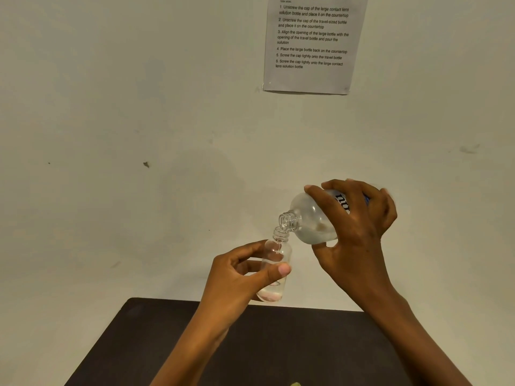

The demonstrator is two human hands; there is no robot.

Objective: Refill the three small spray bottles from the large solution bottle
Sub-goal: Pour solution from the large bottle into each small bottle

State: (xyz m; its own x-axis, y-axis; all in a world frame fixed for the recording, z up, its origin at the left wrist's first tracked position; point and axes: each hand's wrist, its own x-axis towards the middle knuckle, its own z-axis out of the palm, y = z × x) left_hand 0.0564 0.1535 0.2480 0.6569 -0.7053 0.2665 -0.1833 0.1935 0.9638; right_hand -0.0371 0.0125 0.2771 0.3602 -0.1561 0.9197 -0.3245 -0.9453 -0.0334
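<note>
A bare, off-white wall [111, 107] fills the left and upper part of the view, marked by a few small dark specks. Below it, a dark brown, matte bench [156, 344] is seen from its far edge, and almost nothing is shown resting on it; only a small yellowish-green sliver of something is glimpsed at the bottom edge, too little to identify.

Above the bench's far edge, a small, clear, uncapped spray bottle [274, 263] is held upright in the left hand [239, 277], the grip closed around its body between thumb and fingers. A shallow layer of clear liquid is visible at its bottom, so this bottle is judged to be early in its fill.

Just to its right, a large, clear, round-shouldered solution bottle with dark lettering [312, 218] is held tilted down and leftward in the right hand [359, 218], the grip wrapped over its body. Its open threaded neck is set just above and touching, or nearly touching, the small bottle's mouth. A pour is judged to be under way, though no stream can be clearly made out.

The other two small bottles and all caps are out of view, so their state cannot be told. Nothing stands between the two mouths.

At upper right, a white printed instruction sheet [312, 45] is fixed to the wall.
</note>
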